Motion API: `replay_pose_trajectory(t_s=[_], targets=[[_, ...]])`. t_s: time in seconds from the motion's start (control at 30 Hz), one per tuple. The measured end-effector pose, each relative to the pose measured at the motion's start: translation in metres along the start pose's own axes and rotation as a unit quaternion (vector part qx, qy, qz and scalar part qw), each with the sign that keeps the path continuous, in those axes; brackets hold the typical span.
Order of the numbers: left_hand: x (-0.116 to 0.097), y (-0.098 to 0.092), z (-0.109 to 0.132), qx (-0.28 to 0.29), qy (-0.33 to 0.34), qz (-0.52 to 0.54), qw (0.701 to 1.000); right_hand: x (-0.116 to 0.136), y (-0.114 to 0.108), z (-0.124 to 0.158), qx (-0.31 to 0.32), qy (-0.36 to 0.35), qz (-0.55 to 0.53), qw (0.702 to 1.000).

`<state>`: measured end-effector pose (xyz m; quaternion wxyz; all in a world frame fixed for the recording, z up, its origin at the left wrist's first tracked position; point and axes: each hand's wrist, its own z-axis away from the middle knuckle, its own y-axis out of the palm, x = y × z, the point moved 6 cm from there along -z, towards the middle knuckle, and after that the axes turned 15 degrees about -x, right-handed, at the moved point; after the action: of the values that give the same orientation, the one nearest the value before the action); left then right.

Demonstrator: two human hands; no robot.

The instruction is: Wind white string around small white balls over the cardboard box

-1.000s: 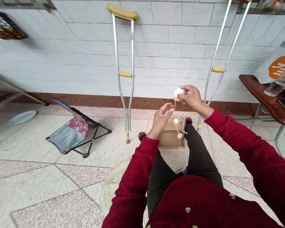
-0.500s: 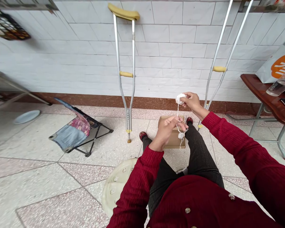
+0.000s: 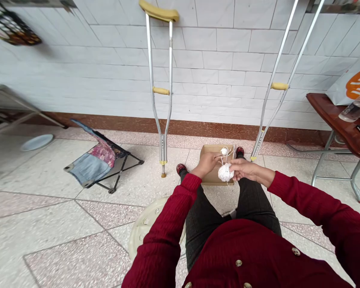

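Note:
My right hand [image 3: 244, 169] is closed on a ball of white yarn [image 3: 225, 173], gripping it from the right side. Just to the left, my left hand [image 3: 209, 163] pinches a strand of the same white yarn between thumb and fingers. Loose strands loop between the two hands. A smaller white bundle of yarn [image 3: 224, 151] shows just beyond them, over the open cardboard box [image 3: 207, 180]; whether it rests in the box or hangs is unclear. The box lies on the floor between my feet.
Two crutches, a left one [image 3: 161, 91] and a right one [image 3: 279, 86], lean on the tiled wall. A folding chair [image 3: 91, 168] stands left. A pale round stool [image 3: 141, 224] is beside my left leg. A brown table [image 3: 327, 112] with a bag and a glass is at right.
My right hand has come down from above the box with the ball of yarn, close beside my left hand. My left hand has shifted slightly, still pinching yarn. The smaller bundle now appears beyond the hands.

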<state>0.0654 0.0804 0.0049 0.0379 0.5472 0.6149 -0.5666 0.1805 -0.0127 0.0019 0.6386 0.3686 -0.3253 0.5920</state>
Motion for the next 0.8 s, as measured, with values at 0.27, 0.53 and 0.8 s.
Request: replay_pose_trajectory(t_s=[0.27, 0.53, 0.8], targets=[[-0.038, 0.000, -0.004, 0.075, 0.038, -0.225, 0.971, -0.007, -0.034, -0.044, -0.221, -0.130, 0.213, 0.943], [-0.030, 0.003, 0.021, 0.056, -0.203, 0.342, 0.916, 0.021, -0.027, -0.038, -0.374, -0.382, 0.370, 0.760], [-0.061, 0.006, 0.046, 0.026, -0.225, 0.467, 0.855, 0.032, -0.048, -0.048, -0.405, -0.356, 0.244, 0.806]])
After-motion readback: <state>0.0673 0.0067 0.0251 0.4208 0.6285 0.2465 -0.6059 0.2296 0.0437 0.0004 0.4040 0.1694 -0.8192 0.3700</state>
